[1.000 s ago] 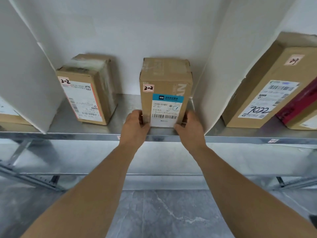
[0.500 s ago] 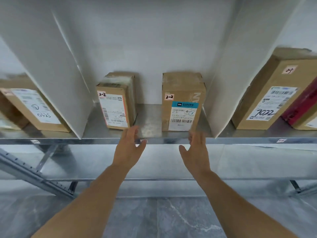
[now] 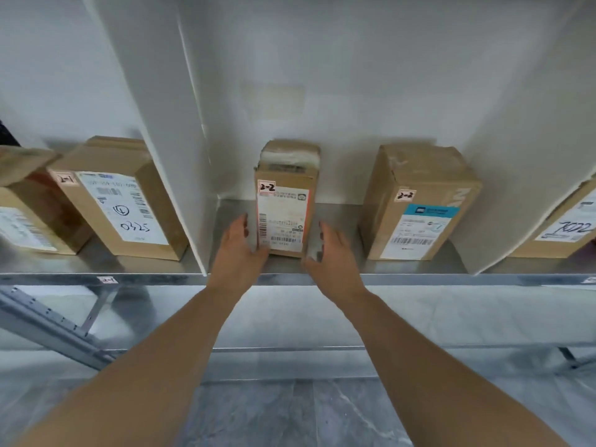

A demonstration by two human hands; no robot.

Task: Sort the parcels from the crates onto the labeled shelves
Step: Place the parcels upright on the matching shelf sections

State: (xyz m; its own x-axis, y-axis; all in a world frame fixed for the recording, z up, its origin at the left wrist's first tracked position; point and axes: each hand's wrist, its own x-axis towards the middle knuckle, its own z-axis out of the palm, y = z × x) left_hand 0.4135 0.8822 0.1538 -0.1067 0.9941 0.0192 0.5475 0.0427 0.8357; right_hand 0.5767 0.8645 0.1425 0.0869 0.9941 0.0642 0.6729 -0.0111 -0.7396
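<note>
A narrow brown parcel [image 3: 283,217] marked 2-2 stands upright in the middle compartment of the metal shelf [image 3: 290,279]. My left hand [image 3: 240,250] lies against its left side, fingers straight and thumb at the lower front corner. My right hand [image 3: 329,253] is open just off its right side; blur hides whether it touches. A wider brown parcel [image 3: 416,204], also marked 2-2 and carrying a blue label, stands free to the right in the same compartment.
White dividers [image 3: 180,156] [image 3: 516,156] wall the compartment on both sides. The left compartment, tagged 2-1 [image 3: 105,280], holds two parcels [image 3: 122,204] [image 3: 19,221]. A parcel with handwritten digits [image 3: 561,227] leans in the right one. Grey tiled floor [image 3: 290,414] lies below.
Both hands let go of the blue-label parcel, drew back, then moved left to flank the narrow parcel. My view has swung left with them.
</note>
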